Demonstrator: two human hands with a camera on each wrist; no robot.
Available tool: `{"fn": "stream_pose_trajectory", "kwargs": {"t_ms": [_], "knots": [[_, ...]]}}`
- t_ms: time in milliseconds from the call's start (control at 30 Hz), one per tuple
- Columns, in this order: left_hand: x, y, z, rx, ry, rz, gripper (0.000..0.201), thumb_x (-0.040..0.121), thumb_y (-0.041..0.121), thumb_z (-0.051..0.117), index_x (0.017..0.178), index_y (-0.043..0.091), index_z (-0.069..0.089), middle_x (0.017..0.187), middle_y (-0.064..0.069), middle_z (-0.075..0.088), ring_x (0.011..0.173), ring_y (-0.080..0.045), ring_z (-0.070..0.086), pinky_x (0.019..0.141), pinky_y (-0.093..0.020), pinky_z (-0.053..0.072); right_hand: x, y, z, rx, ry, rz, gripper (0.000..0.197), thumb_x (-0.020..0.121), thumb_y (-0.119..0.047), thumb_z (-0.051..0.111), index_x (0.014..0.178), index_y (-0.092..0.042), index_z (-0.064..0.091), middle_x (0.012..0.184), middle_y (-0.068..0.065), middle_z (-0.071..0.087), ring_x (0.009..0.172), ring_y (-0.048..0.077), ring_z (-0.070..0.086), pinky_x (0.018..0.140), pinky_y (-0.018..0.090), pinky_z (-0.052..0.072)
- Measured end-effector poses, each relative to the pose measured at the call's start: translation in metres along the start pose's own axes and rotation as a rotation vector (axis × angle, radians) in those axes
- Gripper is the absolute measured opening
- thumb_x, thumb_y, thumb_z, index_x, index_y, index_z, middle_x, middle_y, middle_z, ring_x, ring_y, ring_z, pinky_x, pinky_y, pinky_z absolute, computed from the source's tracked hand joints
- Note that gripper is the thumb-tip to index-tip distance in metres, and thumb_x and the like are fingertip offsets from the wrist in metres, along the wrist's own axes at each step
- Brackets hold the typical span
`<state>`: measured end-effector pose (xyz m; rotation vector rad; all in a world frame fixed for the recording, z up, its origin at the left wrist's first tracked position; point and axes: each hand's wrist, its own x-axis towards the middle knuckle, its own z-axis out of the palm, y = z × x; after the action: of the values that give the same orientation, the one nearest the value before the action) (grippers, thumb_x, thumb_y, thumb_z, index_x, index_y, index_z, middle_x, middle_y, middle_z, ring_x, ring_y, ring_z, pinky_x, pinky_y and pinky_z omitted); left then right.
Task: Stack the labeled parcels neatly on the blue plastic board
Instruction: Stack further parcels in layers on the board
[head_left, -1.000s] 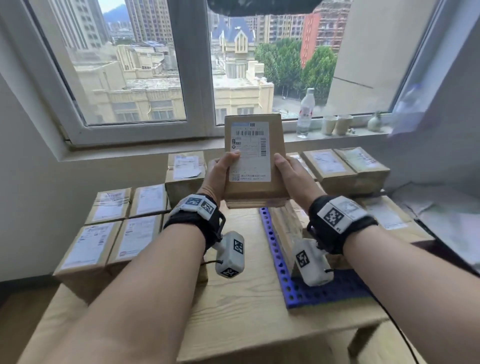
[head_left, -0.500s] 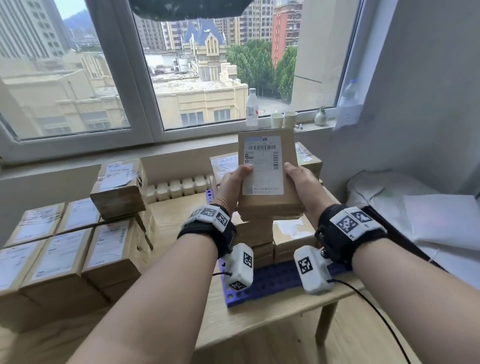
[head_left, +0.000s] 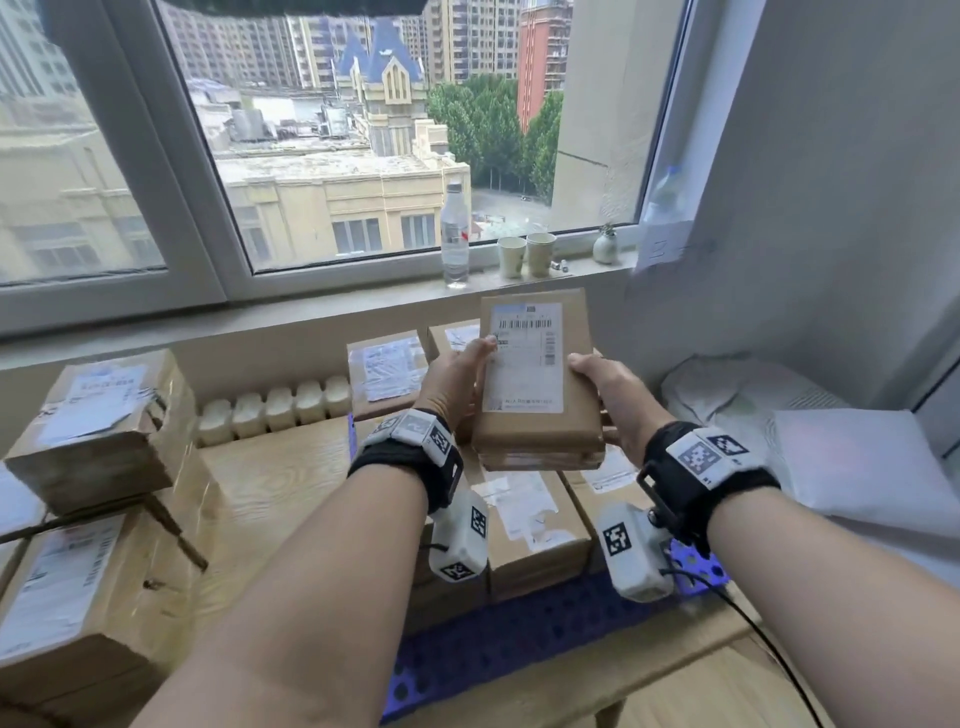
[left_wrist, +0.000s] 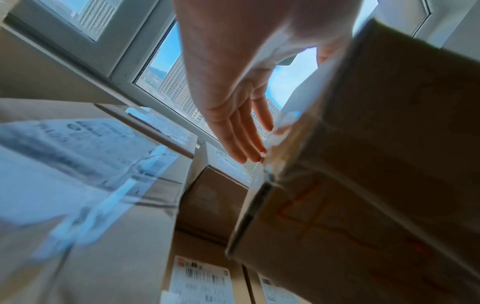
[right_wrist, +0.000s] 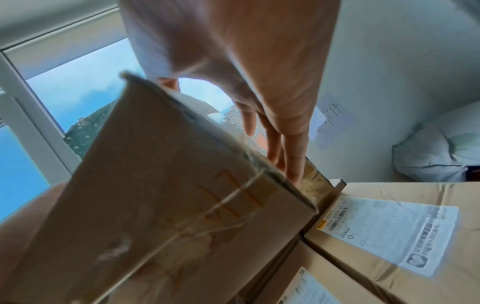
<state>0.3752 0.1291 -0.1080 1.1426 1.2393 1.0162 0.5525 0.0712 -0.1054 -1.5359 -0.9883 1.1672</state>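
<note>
At frame centre, both hands' fingers (left_wrist: 241, 131) clasp a parcel (head_left: 535, 374) above several already on the blue board (head_left: 498, 639); others wait left.

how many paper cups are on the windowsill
2. Both stand side by side on the sill: the left paper cup just right of the water bottle, the right paper cup touching or nearly touching it, left of the small vase. None seem hidden.
</note>
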Motion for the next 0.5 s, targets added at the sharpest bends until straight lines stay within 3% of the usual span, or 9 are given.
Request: {"fn": "stream_pose_trajectory", "kwargs": {"t_ms": [33, 100, 167, 233, 300, 400, 500], "knots": [[0.005, 0.000, 0.000, 0.032, 0.004, -0.004, 0.071, 0.062, 0.063, 0.061, 0.106, 0.008, 0.063, 0.106, -0.017, 0.070, 0.096, -0.033, 0.067, 0.091, -0.049, 0.054, 0.003, 0.000, -0.002, -0.001, -0.002, 0.021, 0.035, 0.095, -0.040, 0.053, 0.119, -0.014, 0.058, 0.106, 0.006, 0.070, 0.079, 0.017, 0.067, 0.058, 0.027, 0.051], [0.014, 0.002, 0.002, 0.067, -0.006, -0.002, 0.061, 0.069, 0.058, 0.059, 0.103, 0.007, 0.064, 0.101, -0.015, 0.071, 0.090, -0.033, 0.069, 0.090, -0.050, 0.054, 0.012, 0.003, -0.009, 0.008, -0.020, 0.058, 0.034, 0.094, -0.039, 0.051, 0.117, -0.015, 0.060, 0.105, 0.006, 0.071, 0.080, 0.018, 0.067, 0.063, 0.030, 0.054], [0.018, 0.001, 0.000, 0.114, 0.021, -0.002, 0.048, 0.073, 0.049, 0.061, 0.097, 0.008, 0.063, 0.096, -0.014, 0.072, 0.079, -0.028, 0.067, 0.085, -0.047, 0.055, 0.019, 0.008, -0.014, 0.004, -0.038, 0.108, 0.044, 0.085, -0.045, 0.056, 0.117, -0.015, 0.064, 0.107, 0.009, 0.073, 0.093, 0.026, 0.070, 0.086, 0.043, 0.057], [0.021, -0.004, -0.001, 0.174, 0.074, 0.007, 0.036, 0.073, 0.044, 0.065, 0.089, 0.012, 0.062, 0.094, -0.011, 0.073, 0.076, -0.025, 0.066, 0.078, -0.042, 0.056, 0.023, 0.015, -0.019, 0.000, -0.062, 0.171, 0.054, 0.073, -0.050, 0.061, 0.116, -0.017, 0.064, 0.109, 0.010, 0.074, 0.103, 0.029, 0.069, 0.102, 0.048, 0.048], [0.025, -0.009, -0.002, 0.213, 0.126, 0.021, 0.022, 0.080, 0.037, 0.066, 0.083, 0.016, 0.061, 0.090, -0.007, 0.072, 0.077, -0.024, 0.065, 0.073, -0.038, 0.055, 0.026, 0.022, -0.023, -0.003, -0.085, 0.212, 0.047, 0.080, -0.046, 0.061, 0.118, -0.017, 0.062, 0.106, 0.009, 0.074, 0.095, 0.027, 0.070, 0.098, 0.043, 0.051], [0.026, -0.016, -0.003, 0.281, 0.191, 0.021, 0.023, 0.072, 0.040, 0.064, 0.080, 0.018, 0.063, 0.087, -0.005, 0.071, 0.084, -0.028, 0.067, 0.077, -0.040, 0.056, 0.028, 0.030, -0.022, -0.014, -0.130, 0.260, 0.032, 0.089, -0.039, 0.057, 0.107, -0.014, 0.064, 0.098, 0.008, 0.074, 0.082, 0.025, 0.068, 0.082, 0.036, 0.051], [0.022, -0.024, -0.003, 0.369, 0.230, 0.008, 0.019, 0.078, 0.036, 0.066, 0.088, 0.021, 0.064, 0.089, 0.001, 0.067, 0.091, -0.022, 0.066, 0.083, -0.041, 0.057, 0.030, 0.037, -0.017, -0.038, -0.134, 0.281, 0.036, 0.085, -0.040, 0.060, 0.110, -0.014, 0.066, 0.103, 0.009, 0.074, 0.088, 0.027, 0.070, 0.090, 0.041, 0.053]]}}
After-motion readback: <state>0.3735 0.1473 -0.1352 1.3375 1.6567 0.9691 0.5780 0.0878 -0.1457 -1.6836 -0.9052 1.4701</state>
